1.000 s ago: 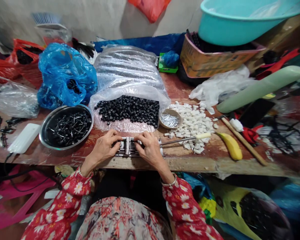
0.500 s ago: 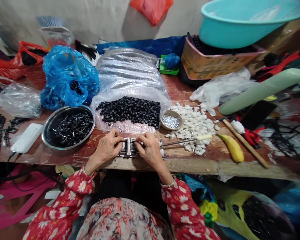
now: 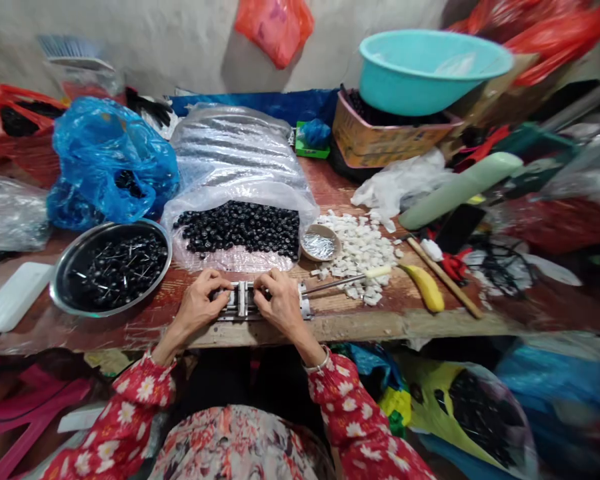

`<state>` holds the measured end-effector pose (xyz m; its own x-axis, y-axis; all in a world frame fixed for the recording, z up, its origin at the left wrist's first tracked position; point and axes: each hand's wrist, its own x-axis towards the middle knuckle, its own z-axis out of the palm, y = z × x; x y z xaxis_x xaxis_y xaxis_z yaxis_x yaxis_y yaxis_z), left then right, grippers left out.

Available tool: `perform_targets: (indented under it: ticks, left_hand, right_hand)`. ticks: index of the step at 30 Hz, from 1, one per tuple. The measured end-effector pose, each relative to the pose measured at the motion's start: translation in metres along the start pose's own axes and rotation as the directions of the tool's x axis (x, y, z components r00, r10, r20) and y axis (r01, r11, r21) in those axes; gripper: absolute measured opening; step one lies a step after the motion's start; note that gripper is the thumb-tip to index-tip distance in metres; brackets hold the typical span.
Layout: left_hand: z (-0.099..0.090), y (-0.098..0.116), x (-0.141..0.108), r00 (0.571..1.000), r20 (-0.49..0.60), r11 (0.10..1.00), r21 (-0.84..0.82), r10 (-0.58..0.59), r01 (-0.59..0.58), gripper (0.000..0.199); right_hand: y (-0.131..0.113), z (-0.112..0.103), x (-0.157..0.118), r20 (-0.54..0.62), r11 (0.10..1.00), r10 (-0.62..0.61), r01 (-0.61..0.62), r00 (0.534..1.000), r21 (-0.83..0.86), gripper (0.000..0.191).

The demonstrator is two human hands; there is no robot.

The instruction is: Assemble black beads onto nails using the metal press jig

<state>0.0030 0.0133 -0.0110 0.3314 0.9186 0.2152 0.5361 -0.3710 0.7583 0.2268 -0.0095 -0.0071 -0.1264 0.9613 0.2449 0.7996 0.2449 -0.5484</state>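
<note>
A small metal jig (image 3: 243,300) lies at the table's front edge, with a long rod handle (image 3: 335,283) reaching out to its right. My left hand (image 3: 203,300) is at the jig's left end, its thumb and fingers pinched together; what they hold is too small to tell. Over the jig's right half, my right hand (image 3: 279,300) has its fingers curled and pinched, and their tips hide any small part. Behind the jig, black round pieces (image 3: 245,228) spill from a clear bag. A small bowl of metal pins (image 3: 320,245) stands beside a pile of white pieces (image 3: 363,250).
On the left are a steel bowl (image 3: 57,287) of black parts with pins, a blue bag (image 3: 113,157) and a white power bank (image 3: 16,297). To the right lie a banana (image 3: 424,288) and a hammer (image 3: 445,279). A turquoise basin (image 3: 430,73) sits on a box behind.
The camera view has turned to the right, so everything appears further left. Both hands remain at the jig, with only slight finger movement.
</note>
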Motion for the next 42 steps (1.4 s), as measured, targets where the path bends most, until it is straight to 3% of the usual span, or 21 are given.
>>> perform_targets:
  ticks: [6,9,11,13,16,20,25,34,39,42]
  left_hand:
    - [0.001,-0.013,-0.003,0.999,-0.018,0.999,-0.035,0.039,-0.04,0.019]
    - [0.003,-0.015,-0.005,0.998,-0.041,0.998,-0.046,0.038,-0.04,0.02]
    - [0.004,-0.016,-0.006,0.997,-0.058,0.998,-0.047,0.05,-0.053,0.021]
    - [0.005,-0.016,-0.007,0.995,-0.075,0.996,-0.04,0.073,-0.076,0.021]
    - [0.006,-0.017,-0.007,0.991,-0.097,0.995,-0.025,0.092,-0.095,0.021]
    - [0.007,-0.019,-0.009,0.988,-0.113,0.994,-0.008,0.106,-0.108,0.02]
    - [0.009,-0.022,-0.009,0.985,-0.119,0.992,0.002,0.129,-0.13,0.02]
    - [0.011,-0.02,-0.01,0.982,-0.142,0.991,-0.01,0.127,-0.13,0.019]
    - [0.013,-0.013,-0.014,0.985,-0.167,0.995,-0.078,0.045,-0.059,0.019]
    - [0.013,-0.011,-0.016,0.983,-0.179,0.994,-0.101,0.031,-0.05,0.018]
  right_hand:
    - [0.013,-0.017,0.001,0.028,0.975,-0.102,0.094,0.994,0.199,0.006]
    - [0.037,-0.038,0.009,-0.08,0.95,-0.115,0.133,0.99,0.282,0.013]
    - [0.061,-0.056,0.021,-0.163,0.981,-0.059,0.088,0.985,0.174,0.016]
    - [0.087,-0.073,0.037,-0.183,0.997,0.039,-0.05,0.982,-0.054,0.02]
    - [0.119,-0.087,0.063,-0.084,0.889,0.187,-0.205,0.979,-0.408,0.026]
    - [0.137,-0.084,0.086,0.03,0.841,0.228,-0.181,0.973,-0.509,0.024]
    - [0.139,-0.076,0.093,0.068,0.845,0.212,-0.148,0.975,-0.514,0.025]
    - [0.13,-0.093,0.078,0.005,0.925,0.13,-0.119,0.992,-0.362,0.021]
    - [0.094,-0.082,0.05,0.023,0.995,-0.029,0.031,0.999,-0.096,0.013]
    - [0.06,-0.069,0.033,0.005,0.983,-0.156,0.155,0.988,0.096,0.013]
